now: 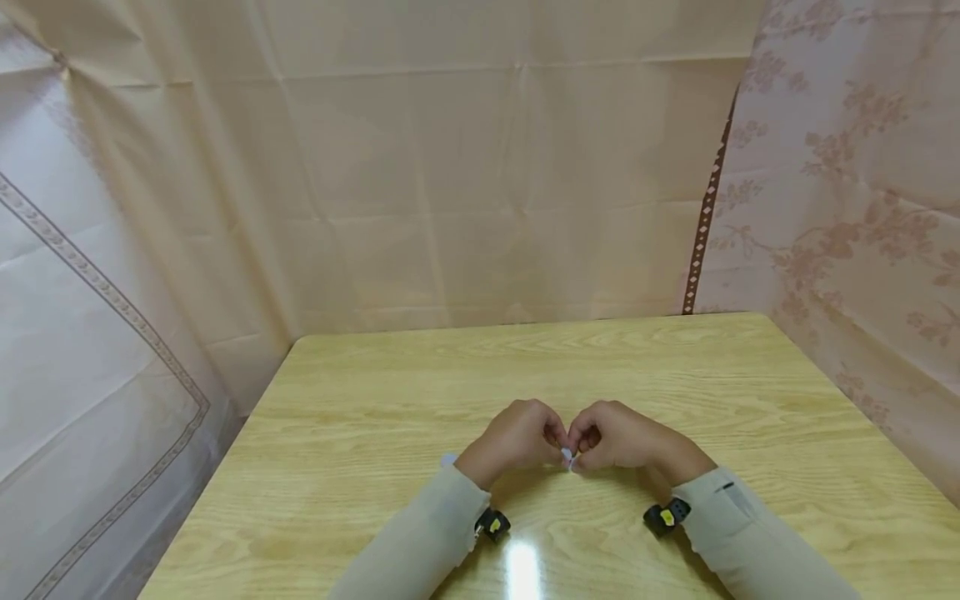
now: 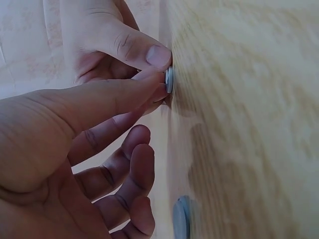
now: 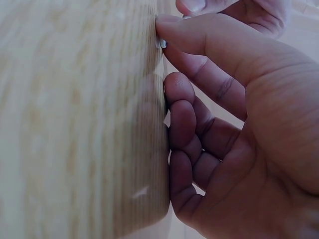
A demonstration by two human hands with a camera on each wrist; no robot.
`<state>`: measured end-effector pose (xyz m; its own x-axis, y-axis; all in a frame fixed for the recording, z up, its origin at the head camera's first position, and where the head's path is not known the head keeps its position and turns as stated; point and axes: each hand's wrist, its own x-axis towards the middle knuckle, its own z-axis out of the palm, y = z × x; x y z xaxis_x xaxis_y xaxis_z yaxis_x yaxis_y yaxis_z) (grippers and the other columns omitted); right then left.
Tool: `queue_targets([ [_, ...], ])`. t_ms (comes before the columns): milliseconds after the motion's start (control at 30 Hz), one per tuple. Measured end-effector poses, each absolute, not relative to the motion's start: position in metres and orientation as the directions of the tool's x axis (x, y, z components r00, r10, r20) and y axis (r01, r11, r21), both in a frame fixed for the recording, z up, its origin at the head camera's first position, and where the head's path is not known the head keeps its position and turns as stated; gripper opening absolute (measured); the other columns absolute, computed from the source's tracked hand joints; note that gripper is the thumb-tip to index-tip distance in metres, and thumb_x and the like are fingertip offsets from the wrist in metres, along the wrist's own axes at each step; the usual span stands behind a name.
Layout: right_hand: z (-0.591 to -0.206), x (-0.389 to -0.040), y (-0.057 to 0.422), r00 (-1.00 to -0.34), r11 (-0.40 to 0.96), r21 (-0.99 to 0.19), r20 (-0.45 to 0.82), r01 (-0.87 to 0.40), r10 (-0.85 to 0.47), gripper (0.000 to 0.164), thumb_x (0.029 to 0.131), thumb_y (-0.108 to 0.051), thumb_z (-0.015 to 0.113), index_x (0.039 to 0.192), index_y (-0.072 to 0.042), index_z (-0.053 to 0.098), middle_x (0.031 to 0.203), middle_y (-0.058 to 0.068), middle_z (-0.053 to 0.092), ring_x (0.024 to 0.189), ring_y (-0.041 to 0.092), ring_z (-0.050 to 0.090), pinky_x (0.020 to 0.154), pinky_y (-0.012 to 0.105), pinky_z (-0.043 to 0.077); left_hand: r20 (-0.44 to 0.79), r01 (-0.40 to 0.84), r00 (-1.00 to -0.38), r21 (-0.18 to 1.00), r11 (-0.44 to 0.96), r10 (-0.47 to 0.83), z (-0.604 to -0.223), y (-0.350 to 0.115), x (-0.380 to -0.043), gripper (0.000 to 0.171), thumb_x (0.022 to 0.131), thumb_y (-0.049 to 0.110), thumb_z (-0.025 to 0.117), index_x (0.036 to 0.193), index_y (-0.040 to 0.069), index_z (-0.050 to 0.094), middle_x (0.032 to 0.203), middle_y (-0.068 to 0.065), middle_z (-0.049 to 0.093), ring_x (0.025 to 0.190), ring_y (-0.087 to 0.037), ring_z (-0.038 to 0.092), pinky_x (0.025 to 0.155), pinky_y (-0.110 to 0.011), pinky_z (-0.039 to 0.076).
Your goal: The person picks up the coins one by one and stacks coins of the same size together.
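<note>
Over the table, both hands meet at a small pale, flat, rounded piece (image 1: 567,455). My left hand (image 1: 522,437) pinches it between thumb and index finger, its other fingers loosely curled in the left wrist view. From the other side my right hand (image 1: 618,437) grips it with thumb and index finger. Seen edge-on in the left wrist view, the pale piece (image 2: 169,79) looks thin and layered; its exact kind cannot be told. Fingertips cover most of it in the right wrist view, where only a bit of the pale piece (image 3: 162,43) shows.
A second pale, rounded thing (image 2: 181,218) lies on the wooden table (image 1: 375,383); in the head view the left wrist partly hides this pale thing (image 1: 447,459). Beige curtain (image 1: 450,167) hangs behind the table, with patterned cloth (image 1: 862,208) at the right.
</note>
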<state>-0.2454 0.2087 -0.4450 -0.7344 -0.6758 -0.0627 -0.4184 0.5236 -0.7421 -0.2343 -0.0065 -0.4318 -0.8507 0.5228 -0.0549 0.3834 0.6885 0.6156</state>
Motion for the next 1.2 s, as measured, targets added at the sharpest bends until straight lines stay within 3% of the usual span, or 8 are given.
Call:
queue_targets([
  [267, -0.4436, -0.2462, 0.2086, -0.742, 0.537, -0.726, -0.055, -0.43, -0.669, 0.011, 0.083, -0.011, 0.084, 0.089, -0.018, 0.076, 0.081, -0.004, 0.071, 0.069, 0.008, 0.058, 0.062, 0.022, 0.051, -0.081, 0.371, -0.855, 0.594, 0.714, 0.512, -0.4322, -0.0058, -0.2343, 0.02, 0.077, 0.02, 0.093, 0.075, 0.023, 0.074, 0.071, 0.014, 0.067, 0.067, -0.006, 0.06, 0.064, -0.024, 0.05],
  [1200, -0.4426, -0.2468, 0.21, -0.739, 0.552, -0.716, -0.075, -0.427, -0.669, 0.013, 0.082, -0.004, 0.079, 0.09, -0.014, 0.075, 0.079, -0.005, 0.068, 0.069, 0.008, 0.057, 0.062, 0.022, 0.05, -0.111, 0.353, -0.85, 0.604, 0.714, 0.514, -0.4364, -0.006, -0.2328, 0.019, 0.078, 0.021, 0.092, 0.077, 0.022, 0.074, 0.072, 0.013, 0.067, 0.068, -0.006, 0.06, 0.065, -0.023, 0.05],
])
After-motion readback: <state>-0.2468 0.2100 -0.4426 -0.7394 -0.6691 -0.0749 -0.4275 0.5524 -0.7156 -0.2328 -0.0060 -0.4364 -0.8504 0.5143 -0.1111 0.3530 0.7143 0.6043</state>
